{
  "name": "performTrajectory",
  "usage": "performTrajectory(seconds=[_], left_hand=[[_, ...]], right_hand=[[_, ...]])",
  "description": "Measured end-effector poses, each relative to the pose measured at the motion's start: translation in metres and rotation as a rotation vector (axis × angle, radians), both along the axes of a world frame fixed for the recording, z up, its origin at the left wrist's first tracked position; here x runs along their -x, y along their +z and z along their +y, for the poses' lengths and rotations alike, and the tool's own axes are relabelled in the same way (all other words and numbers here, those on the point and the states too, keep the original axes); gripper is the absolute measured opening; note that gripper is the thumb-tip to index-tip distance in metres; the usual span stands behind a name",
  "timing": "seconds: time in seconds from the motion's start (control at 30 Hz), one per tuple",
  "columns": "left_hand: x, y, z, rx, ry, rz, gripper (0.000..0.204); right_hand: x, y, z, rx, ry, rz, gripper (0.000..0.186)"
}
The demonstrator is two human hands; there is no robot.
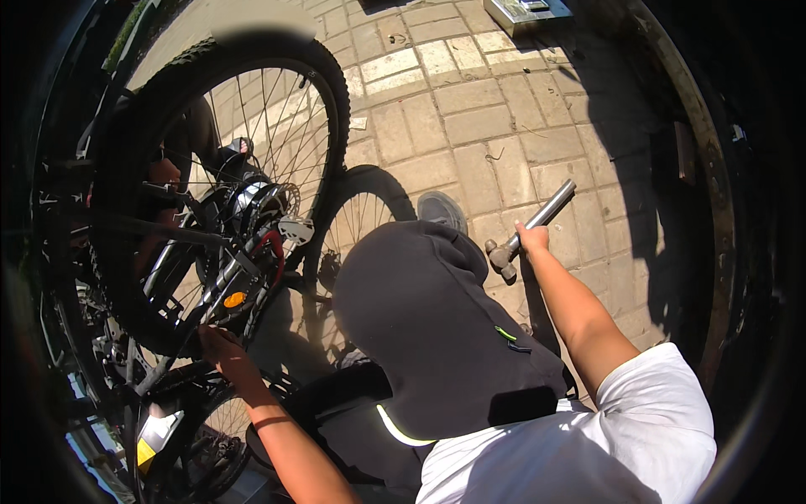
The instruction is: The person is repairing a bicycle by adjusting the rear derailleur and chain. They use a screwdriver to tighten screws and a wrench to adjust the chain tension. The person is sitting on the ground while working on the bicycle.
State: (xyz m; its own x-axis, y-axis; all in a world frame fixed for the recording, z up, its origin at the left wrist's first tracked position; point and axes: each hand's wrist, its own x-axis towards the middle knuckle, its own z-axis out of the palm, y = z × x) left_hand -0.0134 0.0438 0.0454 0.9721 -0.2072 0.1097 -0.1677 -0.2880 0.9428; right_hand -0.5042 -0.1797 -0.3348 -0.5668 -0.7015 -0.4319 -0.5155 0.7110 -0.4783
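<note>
Sunny spot, brick paving [478, 113] underfoot. Person crouched beside a bicycle wheel [250, 198] with a knobby tyre; taking the wheel as my fixed mark.

Right hand [532, 238]: well to the right of the wheel, out over the paving, arm stretched forward. Fingers wrapped round a hammer [554, 204], gripping the silver handle close up by the head. Bare end of the handle points away from the wheel, up and to the right; the rounded, brownish head is at the end nearer the wheel, close beside the person's knee.

Left hand [225, 349]: just below the wheel, in shade, among the lower parts of the bicycle. Fingers look bent, tips up against or very near the metalwork. Too dark to tell whether they grip something or only touch it.

At the wheel's centre, on its right side: a brake disc [291, 198]. Below that, a red part [274, 249], with a pale metal piece [295, 230] next to it. Orange reflector [235, 299] lower down, between the wheel's hub and the left hand. Wheel's shadow [369, 197] falls on the bricks immediately to its right.

Person's dark trousers [411, 311] fill the space right of the wheel and below; one grey shoe [442, 212] pokes out past the knee. White shirt [588, 458] farther below. Beyond the wheel, up and to the right, a metallic box [529, 17] sits on the paving, partly cut off by the edge of view.
</note>
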Motion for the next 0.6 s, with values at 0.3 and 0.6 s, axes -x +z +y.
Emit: performTrajectory(seconds=[0.3,0.6], left_hand=[[-0.017,0.057,0.027,-0.459,-0.168,-0.065,0.028],[-0.020,0.061,0.028,-0.425,-0.370,-0.159,0.023]], right_hand=[[-0.021,0.072,0.001,0.171,0.015,-0.444,0.022],[-0.089,0.407,-0.094,0.971,0.893,-0.522,0.027]])
